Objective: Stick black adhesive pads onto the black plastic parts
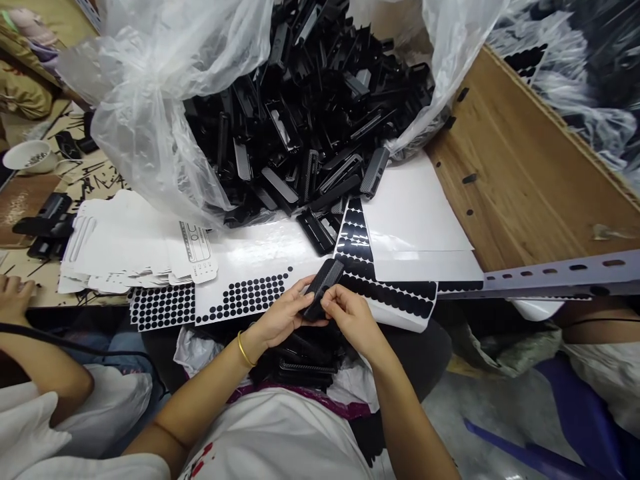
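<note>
My left hand (286, 313), with a yellow bangle at the wrist, is closed around a black oblong plastic part (325, 280) with a carbon-fibre-patterned face. The part is tilted, its far end up and to the right. My right hand (350, 311) pinches at the part's right edge; anything between its fingertips is hidden. Just beyond my hands is a white sheet of round black stickers (255, 293). To the right, a sheet of larger black stickers (395, 293) curls over the table edge. More black parts (305, 367) lie in a bag on my lap.
A heap of black parts (320, 113) spills from a clear plastic bag (150, 87). Stacked white cards (125, 240) lie left, white sheets (415, 213) right. A wooden board (540, 160) bounds the right side. A co-worker's arm (45, 360) is at left.
</note>
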The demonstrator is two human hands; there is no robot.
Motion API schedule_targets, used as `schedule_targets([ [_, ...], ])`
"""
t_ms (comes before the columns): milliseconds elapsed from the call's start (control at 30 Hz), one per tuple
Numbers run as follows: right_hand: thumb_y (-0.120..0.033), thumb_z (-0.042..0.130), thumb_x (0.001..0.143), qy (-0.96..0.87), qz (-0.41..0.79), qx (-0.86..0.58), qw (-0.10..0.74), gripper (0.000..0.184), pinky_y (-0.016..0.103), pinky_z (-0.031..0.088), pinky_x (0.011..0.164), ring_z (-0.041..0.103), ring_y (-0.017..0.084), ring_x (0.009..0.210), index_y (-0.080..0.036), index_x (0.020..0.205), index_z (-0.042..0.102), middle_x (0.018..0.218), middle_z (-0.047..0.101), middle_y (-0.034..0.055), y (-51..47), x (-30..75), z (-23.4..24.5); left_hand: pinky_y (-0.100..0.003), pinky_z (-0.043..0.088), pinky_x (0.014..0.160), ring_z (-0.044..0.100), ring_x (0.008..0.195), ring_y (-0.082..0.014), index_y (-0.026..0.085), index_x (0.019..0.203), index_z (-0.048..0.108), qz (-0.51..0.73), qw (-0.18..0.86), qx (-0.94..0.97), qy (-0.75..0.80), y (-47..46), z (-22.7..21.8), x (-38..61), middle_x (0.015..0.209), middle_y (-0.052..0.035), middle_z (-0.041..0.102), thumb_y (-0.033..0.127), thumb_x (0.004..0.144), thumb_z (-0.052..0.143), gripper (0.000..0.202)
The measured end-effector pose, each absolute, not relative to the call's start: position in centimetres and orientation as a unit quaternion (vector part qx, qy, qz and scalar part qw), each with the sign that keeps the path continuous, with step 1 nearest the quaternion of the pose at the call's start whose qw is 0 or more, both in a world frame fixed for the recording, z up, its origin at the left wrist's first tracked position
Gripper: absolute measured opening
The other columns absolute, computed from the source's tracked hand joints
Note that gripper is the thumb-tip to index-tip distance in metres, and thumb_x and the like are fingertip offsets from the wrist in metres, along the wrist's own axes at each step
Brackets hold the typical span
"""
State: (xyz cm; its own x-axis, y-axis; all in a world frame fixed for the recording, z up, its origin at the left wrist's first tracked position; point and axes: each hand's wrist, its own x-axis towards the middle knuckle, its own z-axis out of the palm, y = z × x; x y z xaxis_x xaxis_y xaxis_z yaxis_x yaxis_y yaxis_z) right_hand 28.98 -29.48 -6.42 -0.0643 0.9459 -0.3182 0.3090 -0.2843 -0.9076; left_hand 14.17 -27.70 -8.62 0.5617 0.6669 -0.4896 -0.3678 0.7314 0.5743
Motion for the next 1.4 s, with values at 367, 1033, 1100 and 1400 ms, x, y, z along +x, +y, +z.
schedule_targets([
  [367, -0.028, 0.049, 0.075, -0.497, 0.530, -0.614, 0.308, 0.015, 0.025, 0.037, 0.054, 0.046, 0.012, 0.056, -0.020, 0.063, 0.045, 0.058, 0.049, -0.0040, -29.2, 29.0, -6.5, -0.041, 0.054, 0.080, 0.064, 0.083, -0.0174, 0.024, 0.117, 0.054, 0.291, 0.858, 0.231, 0.356, -27.6, -8.3, 14.1, 0.095, -0.0045, 0.065, 0.029, 0.080, 0.062, 0.039],
  [1033, -0.023, 0.050, 0.075, -0.529, 0.439, -0.641, 0.342, 0.012, 0.022, 0.038, 0.047, 0.048, 0.011, 0.049, -0.020, 0.064, 0.052, 0.057, 0.055, -0.0028, -29.3, 28.1, -6.9, -0.034, 0.052, 0.084, 0.053, 0.105, -0.0196, 0.029, 0.126, 0.047, 0.280, 0.819, 0.338, 0.369, -27.6, -8.5, 13.9, 0.114, -0.0037, 0.056, 0.019, 0.076, 0.063, 0.054],
  [1100, -0.024, 0.050, 0.075, -0.524, 0.435, -0.641, 0.353, 0.012, 0.022, 0.039, 0.047, 0.049, 0.011, 0.050, -0.020, 0.065, 0.053, 0.058, 0.056, -0.0020, -29.4, 27.9, -7.0, -0.035, 0.051, 0.086, 0.052, 0.107, -0.0201, 0.029, 0.128, 0.044, 0.279, 0.815, 0.353, 0.367, -27.5, -8.6, 13.9, 0.117, -0.0036, 0.055, 0.020, 0.077, 0.062, 0.055],
  [1400, -0.025, 0.047, 0.080, -0.547, 0.382, -0.651, 0.362, 0.012, 0.025, 0.044, 0.051, 0.053, 0.013, 0.053, -0.021, 0.069, 0.048, 0.062, 0.056, -0.0016, -29.9, 26.7, -7.8, -0.039, 0.050, 0.088, 0.051, 0.113, -0.0237, 0.027, 0.132, 0.040, 0.274, 0.795, 0.391, 0.374, -27.3, -8.6, 13.7, 0.128, -0.0055, 0.051, 0.018, 0.078, 0.057, 0.057],
])
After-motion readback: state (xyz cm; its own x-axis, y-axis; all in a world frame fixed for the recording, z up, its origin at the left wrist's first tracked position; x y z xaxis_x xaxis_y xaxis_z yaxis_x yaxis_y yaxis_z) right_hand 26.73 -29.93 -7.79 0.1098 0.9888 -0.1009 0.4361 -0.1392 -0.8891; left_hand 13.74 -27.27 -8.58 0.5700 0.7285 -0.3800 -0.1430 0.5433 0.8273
